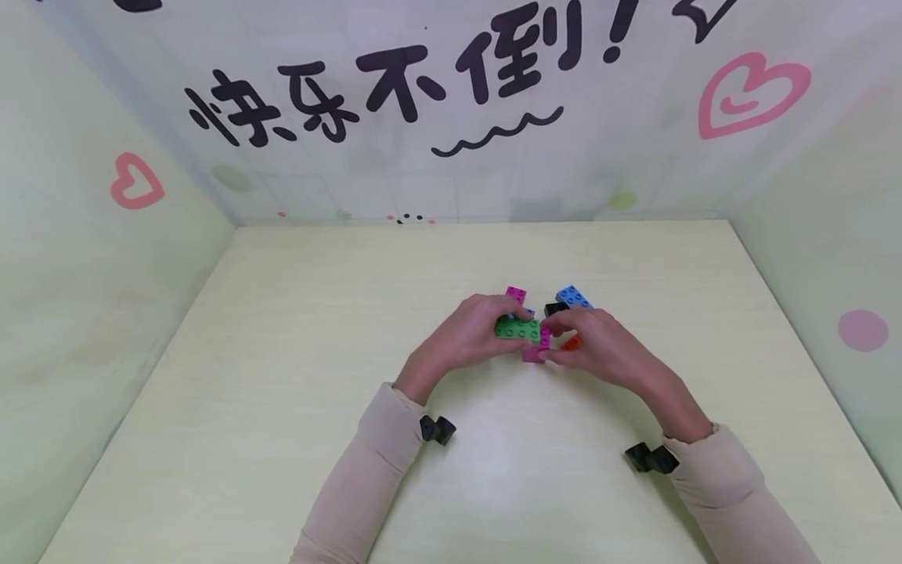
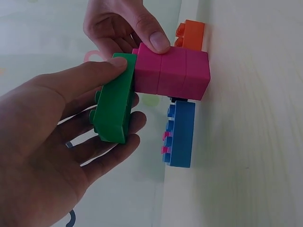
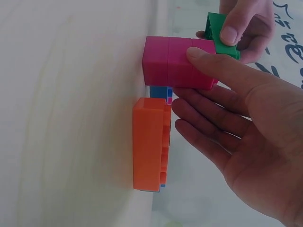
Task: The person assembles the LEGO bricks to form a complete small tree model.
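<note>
The head camera is looking forward and down from above, standing farthest off and taking in the tabletop (image 1: 317, 313) and the lettered back wall (image 1: 395, 180). The left wrist camera is facing past the left hand (image 2: 61, 118) from close by, its picture lying sideways (the tabletop is running down the right side). The right wrist camera is looking just as closely past the right hand (image 3: 251, 118) from the opposite side, with the tabletop running down the left. Both wrist views are sharing the pink bricks (image 2: 173, 71), green brick (image 2: 113, 109) and orange brick (image 3: 149, 146).

Stack (image 3: 165, 61) between hands (image 1: 599, 345); bricks (image 1: 572, 296) (on table (image 1: 338, 313)) behind.
</note>
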`<state>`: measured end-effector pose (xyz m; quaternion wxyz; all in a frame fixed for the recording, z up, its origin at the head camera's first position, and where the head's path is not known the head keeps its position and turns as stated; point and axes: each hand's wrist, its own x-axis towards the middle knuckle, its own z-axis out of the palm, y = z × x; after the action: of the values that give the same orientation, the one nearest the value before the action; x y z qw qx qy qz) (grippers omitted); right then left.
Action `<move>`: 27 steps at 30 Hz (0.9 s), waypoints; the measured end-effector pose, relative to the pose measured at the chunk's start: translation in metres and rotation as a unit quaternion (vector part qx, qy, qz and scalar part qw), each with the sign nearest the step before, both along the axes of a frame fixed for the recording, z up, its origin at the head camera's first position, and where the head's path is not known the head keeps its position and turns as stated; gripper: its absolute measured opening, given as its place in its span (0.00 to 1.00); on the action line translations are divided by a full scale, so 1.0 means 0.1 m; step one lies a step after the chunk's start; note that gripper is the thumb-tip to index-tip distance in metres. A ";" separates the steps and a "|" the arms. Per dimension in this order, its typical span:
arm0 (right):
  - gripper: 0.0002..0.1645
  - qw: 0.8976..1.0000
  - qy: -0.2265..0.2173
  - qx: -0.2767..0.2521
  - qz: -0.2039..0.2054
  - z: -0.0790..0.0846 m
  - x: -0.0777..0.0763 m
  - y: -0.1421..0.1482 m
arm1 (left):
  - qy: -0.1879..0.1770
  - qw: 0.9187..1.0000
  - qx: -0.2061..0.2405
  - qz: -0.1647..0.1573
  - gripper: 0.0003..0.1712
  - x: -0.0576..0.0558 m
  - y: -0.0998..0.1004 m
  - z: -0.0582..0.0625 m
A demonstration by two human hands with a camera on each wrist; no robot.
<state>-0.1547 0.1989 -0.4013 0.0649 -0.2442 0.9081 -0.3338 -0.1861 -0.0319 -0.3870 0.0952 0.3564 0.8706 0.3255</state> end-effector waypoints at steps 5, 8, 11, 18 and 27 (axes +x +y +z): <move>0.22 1.000 0.006 0.002 0.007 0.03 -0.01 -0.02 | 0.008 1.000 -0.021 0.000 0.21 0.02 0.00 0.08; 0.22 1.000 0.012 0.003 0.007 0.05 -0.02 -0.01 | 0.024 0.999 -0.033 0.000 0.21 0.04 0.03 0.12; 0.22 1.000 0.009 0.004 0.002 0.07 -0.02 0.01 | 0.031 0.999 -0.042 0.000 0.22 0.06 0.07 0.14; 0.22 1.000 -0.008 -0.002 -0.003 0.04 0.00 0.03 | 0.010 0.999 -0.045 0.009 0.23 0.06 0.10 0.10; 0.24 1.000 -0.012 0.007 -0.002 0.00 0.00 0.02 | -0.005 0.999 -0.045 0.027 0.28 0.02 0.09 -0.01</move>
<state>-0.1544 0.2007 -0.4011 0.0770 -0.2375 0.9101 -0.3308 -0.1842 -0.0229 -0.3875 0.1072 0.3264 0.8931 0.2904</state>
